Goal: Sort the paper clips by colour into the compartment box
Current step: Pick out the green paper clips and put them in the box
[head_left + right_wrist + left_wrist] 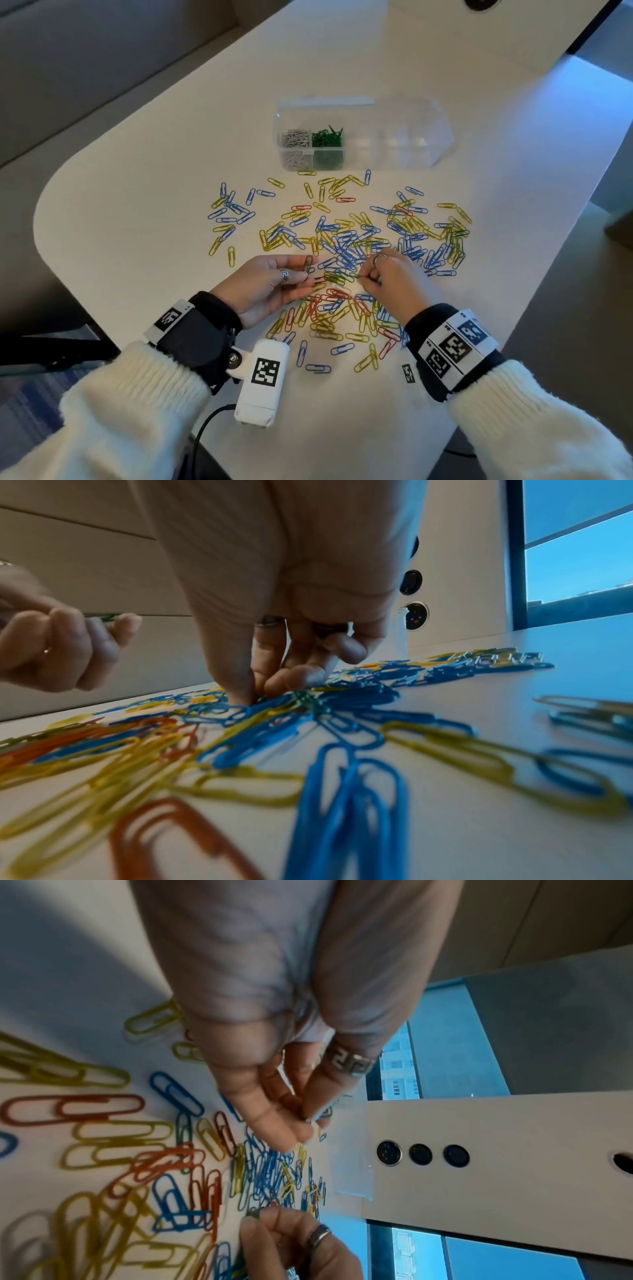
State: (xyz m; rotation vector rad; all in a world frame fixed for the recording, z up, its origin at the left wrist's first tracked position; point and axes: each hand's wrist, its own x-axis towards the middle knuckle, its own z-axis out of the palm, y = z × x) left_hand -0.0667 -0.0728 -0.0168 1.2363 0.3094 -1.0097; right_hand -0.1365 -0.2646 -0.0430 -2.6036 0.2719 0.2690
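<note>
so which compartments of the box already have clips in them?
The two at the left end of the compartment box: the end one holds silver clips, the next holds green clips. The compartments to their right look empty.

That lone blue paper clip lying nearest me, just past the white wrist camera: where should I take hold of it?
The blue paper clip lies flat and alone on the table. Come straight down and pinch across its two long sides near the middle. Its wire is thin, so a fingertip will likely have to tip up one rounded end first.
</note>
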